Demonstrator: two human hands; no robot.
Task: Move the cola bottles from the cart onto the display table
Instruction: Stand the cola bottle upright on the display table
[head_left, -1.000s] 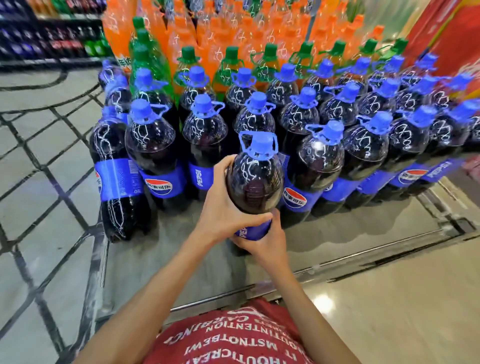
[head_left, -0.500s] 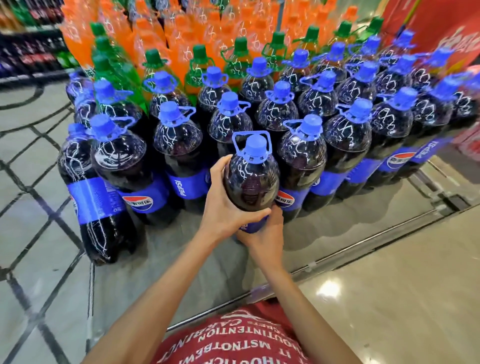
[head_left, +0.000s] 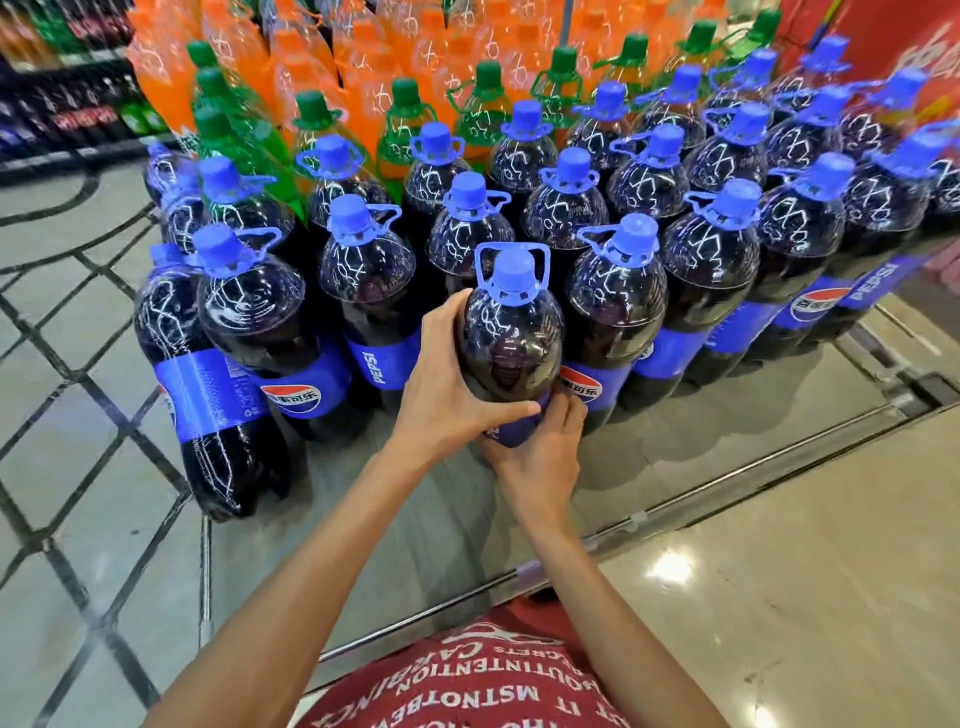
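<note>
I hold one large cola bottle (head_left: 511, 338) with a blue cap and carry handle, upright, at the front of the rows. My left hand (head_left: 447, 387) wraps round its left side, thumb across the front. My right hand (head_left: 540, 452) grips it lower down at the blue label. It stands between neighbouring cola bottles (head_left: 615, 317) on the low grey display table (head_left: 649, 457); whether its base touches the table is hidden. No cart is in view.
Rows of cola bottles fill the table behind, with green-capped bottles (head_left: 405, 124) and orange soda bottles (head_left: 311, 57) further back. One cola bottle (head_left: 208, 395) stands at the table's left corner. Bare table lies in front; shiny floor (head_left: 779, 597) is to the right.
The bottle in my two hands has moved forward into the gap in the front row, closer to its neighbours. Both hands keep the same grip.
</note>
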